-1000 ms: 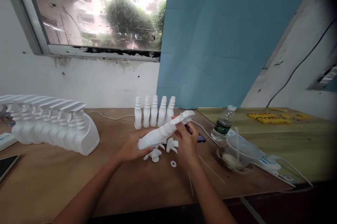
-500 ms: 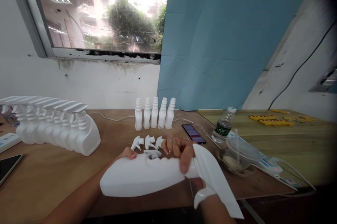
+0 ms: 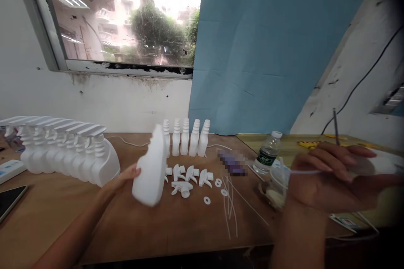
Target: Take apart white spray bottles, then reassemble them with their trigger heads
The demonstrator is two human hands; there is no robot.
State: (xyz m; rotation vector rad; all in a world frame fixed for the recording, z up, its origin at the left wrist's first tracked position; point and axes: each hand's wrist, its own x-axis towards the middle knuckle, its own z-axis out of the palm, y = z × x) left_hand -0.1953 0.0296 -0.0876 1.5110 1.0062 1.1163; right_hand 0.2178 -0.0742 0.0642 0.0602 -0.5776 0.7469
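My left hand [image 3: 132, 173] is closed around the side of a white spray bottle body [image 3: 150, 172], held above the table, nearly upright and leaning a little right. Far to the right, my right hand [image 3: 328, 176] grips a white trigger sprayer head [image 3: 380, 161], blurred and partly hidden by the fingers. A thin pale dip tube [image 3: 304, 172] sticks out leftward from that hand. A slim dark rod [image 3: 336, 128] also rises between its fingers; its kind cannot be made out. Between the hands lie several loose trigger sprayer heads [image 3: 182, 189], white ring washers [image 3: 206, 200] and thin tubes [image 3: 229, 208].
Several white bottles [image 3: 185, 140] stand by the wall. A row of bottles with sprayer heads [image 3: 97, 159] stands left. A water bottle [image 3: 267, 153], a lidded plastic cup [image 3: 279, 178], a blurred-out phone [image 3: 232, 163] and yellow pieces [image 3: 307, 145] are at right.
The sprayer head has come away from the bottle. My right hand has swung right and up with it; my left hand has turned the bottle from lying sideways to nearly upright.
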